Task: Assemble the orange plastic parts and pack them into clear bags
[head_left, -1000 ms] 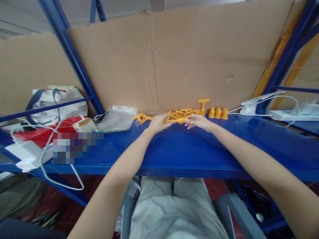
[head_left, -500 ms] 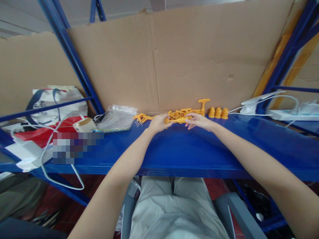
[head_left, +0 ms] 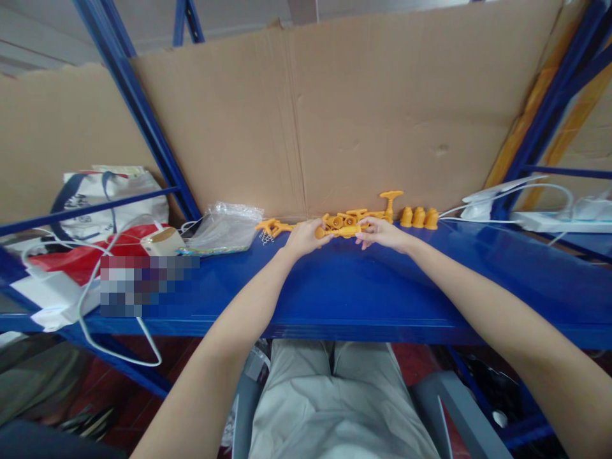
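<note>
A yellow plastic part [head_left: 343, 233] lies level between my hands, low over the shelf. My left hand [head_left: 305, 238] pinches its rounded left end. On its other end are the fingers of my right hand [head_left: 382, 234], closed and partly hiding it. Just behind sits a pile of similar yellow parts [head_left: 337, 221], some showing round open ends. An upright yellow T-shaped handle [head_left: 391, 203] stands beyond my right hand, with several bell-shaped yellow caps [head_left: 419, 218] to its right. Left of my left hand lie yellow pieces [head_left: 273, 227] with small metal hooks [head_left: 266, 238].
The blue shelf [head_left: 363, 287] is backed by a cardboard sheet [head_left: 382, 108]. To the left are clear plastic bags [head_left: 224, 226], a cloth bag [head_left: 109, 197], a red bag [head_left: 71, 258] and white cables. A power strip [head_left: 540, 221] lies at the right. Blue posts frame both sides.
Both hands stay in nearly the same place. The right fingers have shifted slightly on the yellow part, and its right end now looks wider.
</note>
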`<state>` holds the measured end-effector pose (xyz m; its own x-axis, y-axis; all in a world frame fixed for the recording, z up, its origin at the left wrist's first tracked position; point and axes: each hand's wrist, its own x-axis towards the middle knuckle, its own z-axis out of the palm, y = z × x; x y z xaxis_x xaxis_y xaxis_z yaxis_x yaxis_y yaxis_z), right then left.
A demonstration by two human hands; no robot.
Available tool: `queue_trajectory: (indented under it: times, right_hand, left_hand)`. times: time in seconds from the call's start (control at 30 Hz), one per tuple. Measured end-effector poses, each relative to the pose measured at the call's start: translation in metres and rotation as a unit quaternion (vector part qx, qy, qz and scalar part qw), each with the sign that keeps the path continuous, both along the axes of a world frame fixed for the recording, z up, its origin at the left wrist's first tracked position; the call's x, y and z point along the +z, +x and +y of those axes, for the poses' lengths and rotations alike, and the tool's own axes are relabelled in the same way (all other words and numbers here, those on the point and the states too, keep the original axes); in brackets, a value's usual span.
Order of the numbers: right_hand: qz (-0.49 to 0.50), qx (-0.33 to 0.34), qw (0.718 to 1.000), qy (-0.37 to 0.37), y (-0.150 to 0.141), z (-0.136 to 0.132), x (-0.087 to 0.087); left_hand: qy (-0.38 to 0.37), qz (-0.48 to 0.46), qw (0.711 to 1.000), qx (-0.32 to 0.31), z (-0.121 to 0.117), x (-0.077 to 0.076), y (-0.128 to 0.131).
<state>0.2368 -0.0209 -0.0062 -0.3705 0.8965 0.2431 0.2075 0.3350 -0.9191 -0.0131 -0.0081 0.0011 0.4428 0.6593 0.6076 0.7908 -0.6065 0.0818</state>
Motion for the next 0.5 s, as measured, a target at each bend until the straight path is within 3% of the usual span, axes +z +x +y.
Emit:
queue_trajectory:
  times: [0.5]
  right_hand:
    - [-0.007,-0.041,0.999,-0.004,-0.0046,-0.0056,0.0032]
  left_hand:
    - [-0.01,0.004,1.0,0.007,-0.0003,-0.002,-0.0002]
